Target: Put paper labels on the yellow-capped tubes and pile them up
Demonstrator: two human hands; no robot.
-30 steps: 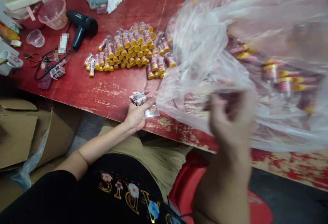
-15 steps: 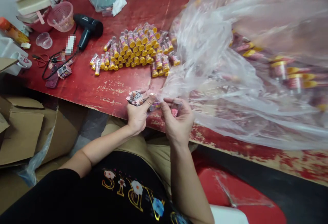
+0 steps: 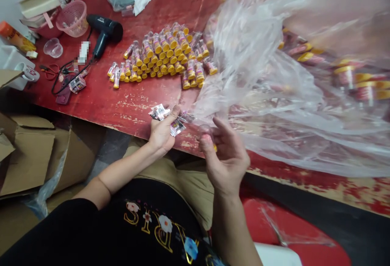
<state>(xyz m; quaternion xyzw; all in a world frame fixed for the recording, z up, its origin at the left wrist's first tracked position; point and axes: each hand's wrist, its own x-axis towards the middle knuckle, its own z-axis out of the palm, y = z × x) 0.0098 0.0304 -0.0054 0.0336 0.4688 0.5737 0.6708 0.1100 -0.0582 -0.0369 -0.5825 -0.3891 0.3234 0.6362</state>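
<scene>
My left hand (image 3: 162,133) rests at the red table's front edge (image 3: 128,111) and grips a bunch of small printed plastic sleeves (image 3: 166,116). My right hand (image 3: 227,156) hovers just right of it, fingers curled around a small clear tube with a yellow cap (image 3: 208,135). A pile of several yellow-capped tubes (image 3: 166,55) lies on the table behind my hands. A big clear plastic bag (image 3: 292,75) holding more tubes spreads over the right half of the table.
A black heat gun (image 3: 105,32) with its cord, a pink basket (image 3: 73,18), a clear cup (image 3: 53,48), scissors (image 3: 48,70) and a white mug (image 3: 18,67) sit at the far left. Cardboard boxes (image 3: 27,156) stand on the floor left. A red stool (image 3: 289,233) is under me.
My right hand came down out of the plastic bag, met my left hand at the table edge, then drew slightly right and back with a tube in it.
</scene>
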